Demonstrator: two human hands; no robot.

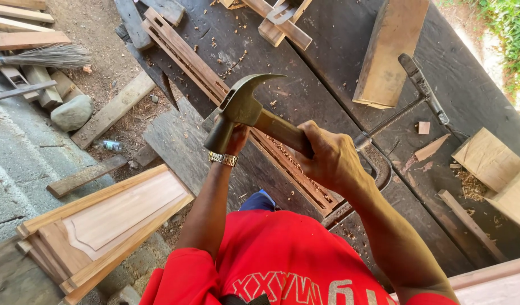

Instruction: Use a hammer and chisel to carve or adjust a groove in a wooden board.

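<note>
One view, head cam. Right hand (330, 161) clenched on the brown-handled steel claw hammer (254, 113), raised at frame centre. Left hand (234, 135) mostly hidden behind the hammer head; grip unclear. Looks mid-strike over the long grooved wooden strip (203, 76) on the dark table (327, 73); next blow needs aim.

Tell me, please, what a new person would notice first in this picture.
First comes the claw hammer, raised at the centre of the view; the right hand grips its wooden handle. The left hand, with a gold wristwatch, sits just behind the hammer head, over a long grooved wooden strip on the dark workbench. At lower left, a panelled wooden door piece lies on the ground.
</note>
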